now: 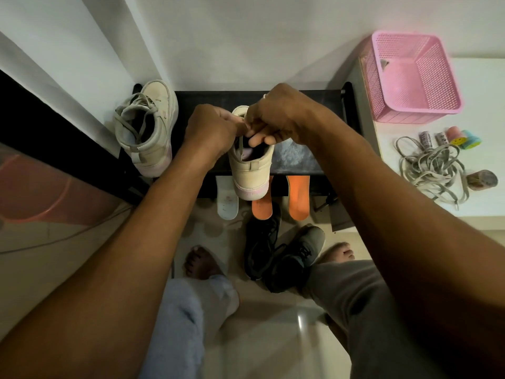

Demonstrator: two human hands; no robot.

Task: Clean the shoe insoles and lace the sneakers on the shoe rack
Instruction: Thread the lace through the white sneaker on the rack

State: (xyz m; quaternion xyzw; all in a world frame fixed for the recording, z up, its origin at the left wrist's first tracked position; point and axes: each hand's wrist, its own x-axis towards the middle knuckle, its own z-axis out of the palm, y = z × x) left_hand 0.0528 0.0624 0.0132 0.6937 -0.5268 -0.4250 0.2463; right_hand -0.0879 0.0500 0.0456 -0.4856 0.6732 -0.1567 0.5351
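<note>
I see the beige sneaker [250, 157] upright on the black shoe rack [314, 98], heel toward me | my left hand [209, 129] fingers curled tight at its tongue | my right hand [276, 116] pinching the lace [241, 144] | second sneaker [149, 127] at rack's left end | insoles [298, 196] below | spare laces [431, 166] on the white table [486, 86]

I get one view only: head cam, wide-angle, looking steeply down from above the rack [314, 94]. It faces the wall behind the rack, close in. Forearms fill the lower frame, floor and feet sit below the rack, a basket [415, 77] is at its right.
</note>
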